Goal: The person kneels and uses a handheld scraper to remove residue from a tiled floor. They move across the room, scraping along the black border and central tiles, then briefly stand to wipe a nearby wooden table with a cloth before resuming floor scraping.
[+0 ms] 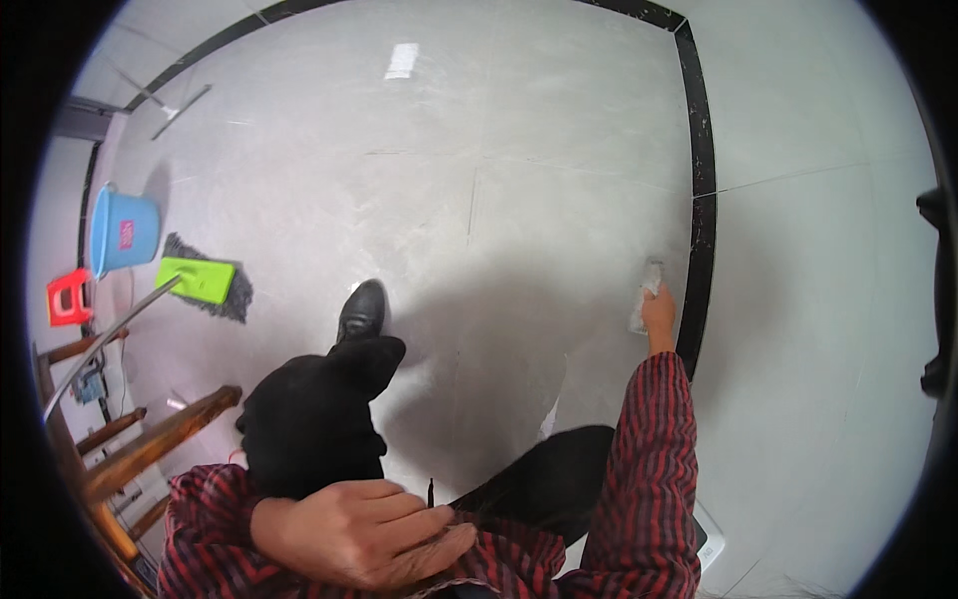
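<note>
My right hand (659, 308) is shut on a whitish, partly see-through hand tool (638, 317), its exact kind blurred. The tool lies against the pale tiled floor (524, 202), just left of a black border strip (701, 224). Close to my body, my left hand (367, 533) lies across the front of my striped red and black shirt (509, 550). Its fingers are slightly curled, and the palm side is hidden. Below me are my black-trousered legs and one black shoe (362, 311).
On the left are a light blue bucket (131, 230), a flat mop with a green head (213, 278) and grey pad, and a red plastic stool (69, 297). A floor squeegee (182, 112) is farther off. Wooden furniture bars (165, 442) flank my left side. A white-edged device (711, 543) is at lower right.
</note>
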The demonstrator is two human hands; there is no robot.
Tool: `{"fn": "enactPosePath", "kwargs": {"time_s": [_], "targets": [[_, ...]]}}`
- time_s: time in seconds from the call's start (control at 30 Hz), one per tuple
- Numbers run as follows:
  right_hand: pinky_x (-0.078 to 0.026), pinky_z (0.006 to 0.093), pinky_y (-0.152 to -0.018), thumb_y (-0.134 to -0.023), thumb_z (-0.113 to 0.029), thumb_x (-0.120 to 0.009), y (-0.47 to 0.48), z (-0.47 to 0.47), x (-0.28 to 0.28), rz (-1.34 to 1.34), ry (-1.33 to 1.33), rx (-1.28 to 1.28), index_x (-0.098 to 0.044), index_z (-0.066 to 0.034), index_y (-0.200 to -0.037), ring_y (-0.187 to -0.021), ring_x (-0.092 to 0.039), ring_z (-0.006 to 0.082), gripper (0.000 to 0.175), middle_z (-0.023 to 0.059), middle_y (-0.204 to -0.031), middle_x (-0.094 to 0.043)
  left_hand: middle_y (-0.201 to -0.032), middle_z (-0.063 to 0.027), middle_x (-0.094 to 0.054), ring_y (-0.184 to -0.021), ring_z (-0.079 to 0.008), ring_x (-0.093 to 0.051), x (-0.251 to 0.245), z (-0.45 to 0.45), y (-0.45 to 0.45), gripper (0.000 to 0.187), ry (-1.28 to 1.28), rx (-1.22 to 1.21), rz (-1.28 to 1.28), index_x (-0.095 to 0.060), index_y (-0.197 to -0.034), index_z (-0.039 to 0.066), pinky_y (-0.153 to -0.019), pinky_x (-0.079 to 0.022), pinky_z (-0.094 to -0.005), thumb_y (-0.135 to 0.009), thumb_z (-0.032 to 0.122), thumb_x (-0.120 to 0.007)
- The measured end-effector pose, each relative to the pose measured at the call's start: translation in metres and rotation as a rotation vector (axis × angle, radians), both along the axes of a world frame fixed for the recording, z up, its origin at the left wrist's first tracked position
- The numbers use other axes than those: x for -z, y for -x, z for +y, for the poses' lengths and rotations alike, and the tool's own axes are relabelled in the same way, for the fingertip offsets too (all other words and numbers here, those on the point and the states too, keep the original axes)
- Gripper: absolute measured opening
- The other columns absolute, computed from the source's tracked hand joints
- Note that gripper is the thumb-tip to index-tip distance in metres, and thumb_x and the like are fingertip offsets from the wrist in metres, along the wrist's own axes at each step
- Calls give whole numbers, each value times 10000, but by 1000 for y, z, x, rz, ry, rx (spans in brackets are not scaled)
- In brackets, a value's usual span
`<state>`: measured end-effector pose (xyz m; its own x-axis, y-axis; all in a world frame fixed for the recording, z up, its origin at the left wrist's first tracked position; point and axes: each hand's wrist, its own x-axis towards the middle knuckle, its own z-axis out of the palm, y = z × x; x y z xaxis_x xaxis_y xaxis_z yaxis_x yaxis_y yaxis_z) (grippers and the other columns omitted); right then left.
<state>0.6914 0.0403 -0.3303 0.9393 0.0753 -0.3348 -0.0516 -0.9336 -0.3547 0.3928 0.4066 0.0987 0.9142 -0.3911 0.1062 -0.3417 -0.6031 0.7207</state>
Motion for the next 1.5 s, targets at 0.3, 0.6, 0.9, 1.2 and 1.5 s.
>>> {"fn": "enactPosePath", "kwargs": {"time_s": [0.3, 0.6, 0.9, 1.2, 1.5], "targets": [[-518, 516, -780, -880, -295, -627, 1, 206, 64, -78, 114, 177, -610, -26, -1084, -874, -667, 415, 338, 229, -907, -691, -1104, -161, -629, -945, -295, -641, 37, 129, -75, 490, 39, 62, 296, -584, -1212, 1, -855, -518, -391, -757, 127, -714], [-500, 539, -759, -907, -278, -620, 13, 211, 24, -39, 169, 366, -563, -45, -1083, -871, -651, 426, 298, 216, -914, -684, -908, -118, -613, -745, -231, -613, 107, 191, -129, 333, 265, 217, 201, -627, -1050, -14, -641, -502, -328, -753, 130, -666], [-506, 552, -709, -903, -310, -608, -22, 223, -84, 114, 446, -100, -529, -84, -1036, -823, -657, 420, 274, 215, -863, -679, -774, -63, -559, -685, -243, -596, 165, 218, -171, 258, 153, 333, 240, -577, -1000, 78, -580, -474, -364, -849, 267, -667], [-503, 316, -726, -892, -83, -627, -60, 67, -358, -215, 204, 123, -590, -54, -1020, -705, -610, 237, 136, 109, -798, -662, -869, -132, -663, -812, -349, -640, 214, 205, -226, 256, 115, 154, 341, -583, -1068, 56, -689, -492, -442, -903, 247, -627], [-483, 520, -673, -812, -179, -708, -69, 55, -150, -215, 383, 89, -551, -22, -993, -801, -631, 443, 287, 213, -837, -664, -904, -193, -664, -768, -337, -659, 194, 282, -185, 250, 137, -454, 504, -616, -1085, 13, -685, -528, -398, -840, 33, -665]]}}
